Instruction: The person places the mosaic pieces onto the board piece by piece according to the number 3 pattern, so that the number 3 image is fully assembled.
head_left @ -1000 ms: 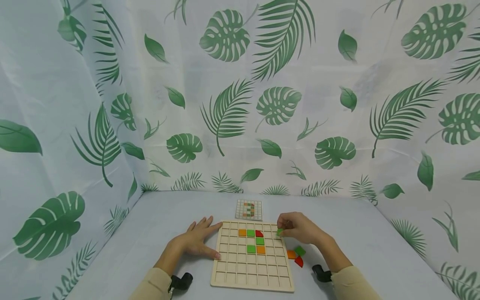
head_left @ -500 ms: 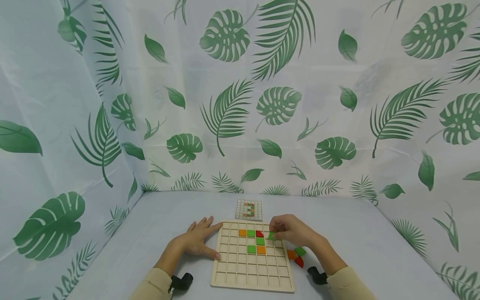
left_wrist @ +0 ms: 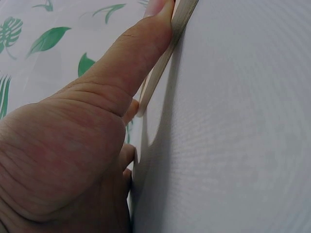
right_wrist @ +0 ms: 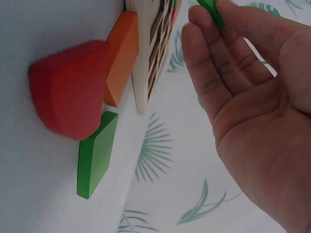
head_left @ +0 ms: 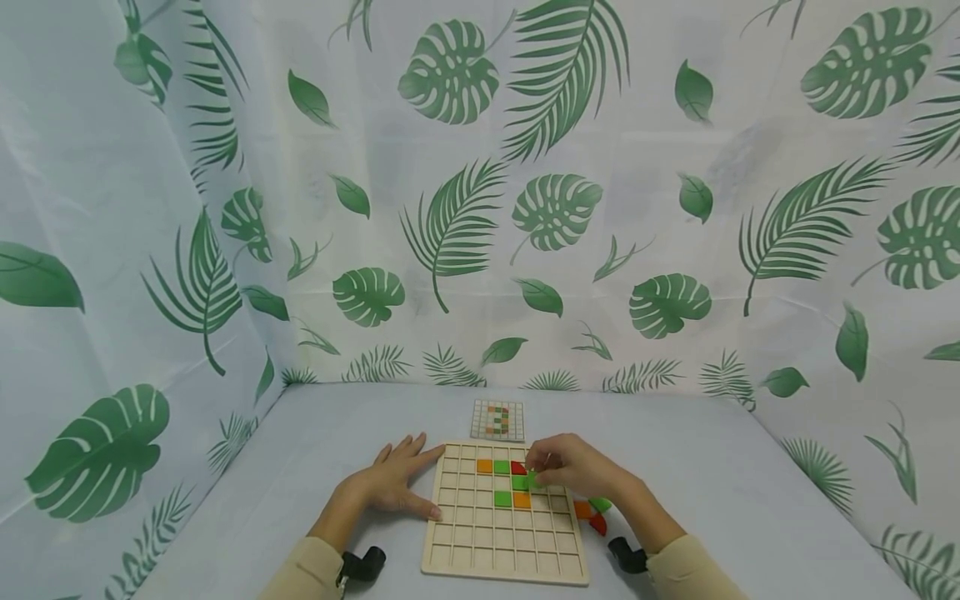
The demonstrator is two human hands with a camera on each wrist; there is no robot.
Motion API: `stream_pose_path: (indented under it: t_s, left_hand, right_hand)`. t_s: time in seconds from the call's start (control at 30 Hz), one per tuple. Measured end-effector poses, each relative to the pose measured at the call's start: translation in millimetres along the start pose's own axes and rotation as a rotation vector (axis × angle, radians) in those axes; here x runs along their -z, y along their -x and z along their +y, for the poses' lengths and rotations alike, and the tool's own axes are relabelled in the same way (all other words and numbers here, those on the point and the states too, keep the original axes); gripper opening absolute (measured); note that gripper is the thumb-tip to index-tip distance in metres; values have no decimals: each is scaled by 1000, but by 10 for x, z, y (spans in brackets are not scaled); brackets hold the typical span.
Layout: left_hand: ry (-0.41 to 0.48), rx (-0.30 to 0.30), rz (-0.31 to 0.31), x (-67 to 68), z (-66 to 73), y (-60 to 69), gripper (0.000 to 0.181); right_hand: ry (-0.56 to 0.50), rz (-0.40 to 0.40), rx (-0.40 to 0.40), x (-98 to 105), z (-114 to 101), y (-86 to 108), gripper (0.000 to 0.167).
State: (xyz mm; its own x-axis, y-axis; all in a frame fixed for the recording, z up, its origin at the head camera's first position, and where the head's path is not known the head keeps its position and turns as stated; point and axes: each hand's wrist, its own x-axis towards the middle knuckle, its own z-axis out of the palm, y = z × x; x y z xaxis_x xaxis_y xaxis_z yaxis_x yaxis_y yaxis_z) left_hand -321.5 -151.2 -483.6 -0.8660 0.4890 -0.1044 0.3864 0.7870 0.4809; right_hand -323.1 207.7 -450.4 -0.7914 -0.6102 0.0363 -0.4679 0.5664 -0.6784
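A wooden grid board [head_left: 480, 558] lies on the table with orange, green and red pieces in several cells. My right hand [head_left: 576, 467] pinches a green piece [head_left: 534, 481] over the board, just right of a green square [head_left: 519, 482]. In the right wrist view, the green piece [right_wrist: 212, 10] sits between thumb and fingertips of the right hand [right_wrist: 262, 107]. My left hand [head_left: 396, 482] lies with spread fingers at the board's left edge; in the left wrist view, the thumb of the left hand [left_wrist: 73, 145] touches the board's side [left_wrist: 163, 63].
Behind the board lies a small card [head_left: 497, 419] with a coloured grid pattern. Right of the board, an orange piece [head_left: 582, 509], a green piece [head_left: 601, 504] and a red rounded piece [head_left: 597, 524] rest on the table. Leaf-printed cloth stands behind.
My right hand has moved left over the board with the green piece, from its right side to beside the placed green square. The left hand has stayed in place.
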Motion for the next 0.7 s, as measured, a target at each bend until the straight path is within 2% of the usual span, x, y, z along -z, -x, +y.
stream_pose_path:
  t_s: [0.23, 0.4, 0.7]
  left_hand:
    - [5, -4, 2, -2, 9, 7, 113]
    - [7, -7, 5, -7, 9, 10, 114]
    - [5, -9, 1, -6, -9, -3, 113]
  right_hand:
    - [-71, -54, 16, -41, -16, -6, 12]
    - [-80, -86, 39, -80, -52, -15, 9]
    - [-81, -99, 52, -129, -125, -20, 9]
